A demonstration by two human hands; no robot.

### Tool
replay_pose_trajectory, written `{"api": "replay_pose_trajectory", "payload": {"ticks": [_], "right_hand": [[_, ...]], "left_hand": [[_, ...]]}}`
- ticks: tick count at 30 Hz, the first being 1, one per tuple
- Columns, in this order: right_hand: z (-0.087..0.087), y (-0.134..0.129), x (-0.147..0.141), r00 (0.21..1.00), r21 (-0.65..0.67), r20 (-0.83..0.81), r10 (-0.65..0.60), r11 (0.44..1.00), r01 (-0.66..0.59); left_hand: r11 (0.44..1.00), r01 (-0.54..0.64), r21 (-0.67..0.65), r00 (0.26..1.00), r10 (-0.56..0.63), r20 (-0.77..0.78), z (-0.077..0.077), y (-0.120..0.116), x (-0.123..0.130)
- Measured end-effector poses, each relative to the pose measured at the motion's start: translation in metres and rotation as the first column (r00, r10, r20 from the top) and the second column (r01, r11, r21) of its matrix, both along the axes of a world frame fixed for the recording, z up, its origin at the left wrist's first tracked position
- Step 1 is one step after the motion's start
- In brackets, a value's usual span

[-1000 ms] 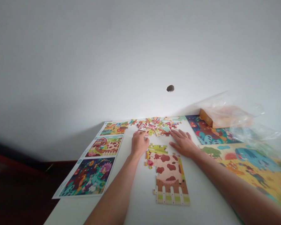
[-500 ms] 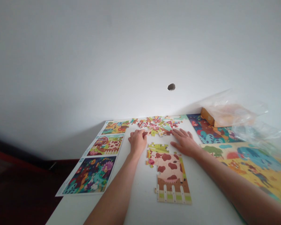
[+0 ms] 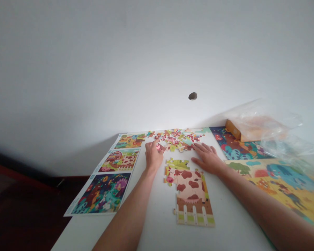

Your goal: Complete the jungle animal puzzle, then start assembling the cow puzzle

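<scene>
My left hand (image 3: 154,155) is closed on a brown and pink puzzle piece (image 3: 160,147), pinched between thumb and fingers at the left of the loose pieces. Fingers stretched out, my right hand (image 3: 206,157) lies flat on the table with its fingertips at the right edge of the heap of puzzle pieces (image 3: 176,139). Between my forearms lies a partly joined puzzle (image 3: 191,190) of a spotted cow above a white fence. Its left side and top have ragged, interlocking edges.
A picture sheet (image 3: 99,169) with three printed scenes lies at the left table edge. To the right are an elephant puzzle (image 3: 285,184), a dark night-scene puzzle (image 3: 232,148) and an orange box (image 3: 232,129) under clear plastic (image 3: 272,122). A white wall (image 3: 157,69) stands behind.
The fingers of my left hand have uncurled somewhat, and the pink part of the piece now shows. My right hand stays in place. The view has shifted slightly.
</scene>
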State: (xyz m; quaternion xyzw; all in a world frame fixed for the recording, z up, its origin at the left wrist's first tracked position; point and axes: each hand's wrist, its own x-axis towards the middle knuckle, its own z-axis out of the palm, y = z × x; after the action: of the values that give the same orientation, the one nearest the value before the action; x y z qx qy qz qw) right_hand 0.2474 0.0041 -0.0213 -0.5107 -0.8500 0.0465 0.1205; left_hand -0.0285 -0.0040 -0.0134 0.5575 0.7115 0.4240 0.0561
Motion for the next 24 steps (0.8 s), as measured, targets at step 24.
{"api": "replay_pose_trajectory", "payload": {"ticks": [24], "right_hand": [[0.022,-0.018,-0.011,0.661,0.028,-0.728,0.185,0.970,-0.241]], "left_hand": [[0.763,0.625,0.166,0.760,-0.643,0.094,0.009,-0.029,0.048]]}}
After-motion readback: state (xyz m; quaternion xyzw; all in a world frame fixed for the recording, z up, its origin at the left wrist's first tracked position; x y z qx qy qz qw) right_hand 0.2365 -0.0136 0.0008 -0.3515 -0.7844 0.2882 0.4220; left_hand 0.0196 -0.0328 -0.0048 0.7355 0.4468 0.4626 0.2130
